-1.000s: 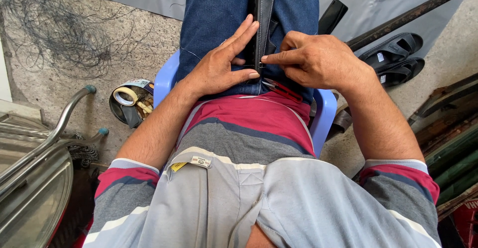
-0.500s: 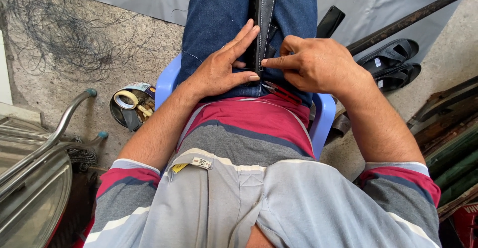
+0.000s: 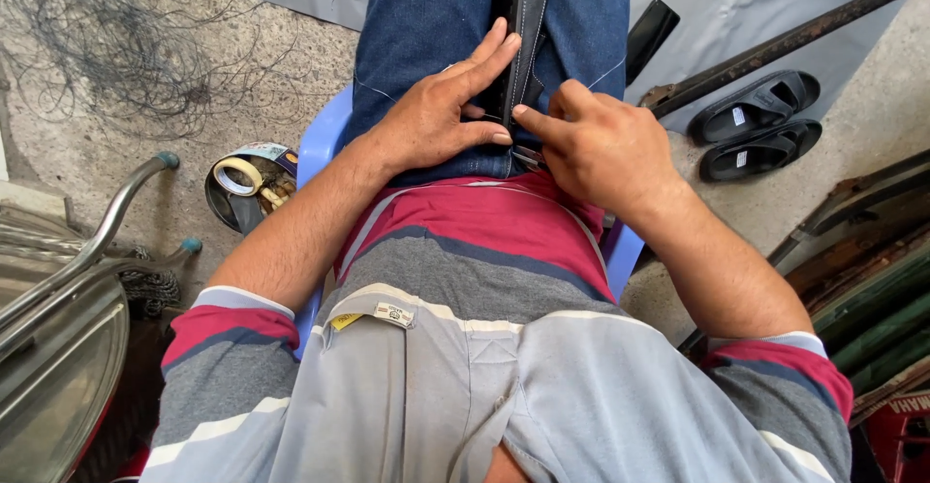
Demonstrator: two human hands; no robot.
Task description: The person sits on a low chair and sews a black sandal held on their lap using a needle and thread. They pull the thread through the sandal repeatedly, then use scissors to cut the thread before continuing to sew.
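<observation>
Little shift since earlier frame: right hand point(image 3: 605, 149) index tip nudged closer onto dark strip point(image 3: 516, 37) on blue jeans point(image 3: 426, 28) lap. Left hand point(image 3: 436, 120) flat, fingers spread, pressing denim beside strip. Neither hand pinching; positioning continues.

Both hands crowding dark strap point(image 3: 518, 47) on lap. Open concrete lying left of blue chair point(image 3: 320, 149), past tape tin point(image 3: 247, 185). Sandals point(image 3: 760, 124), iron bar point(image 3: 785, 42) blocking right side.
</observation>
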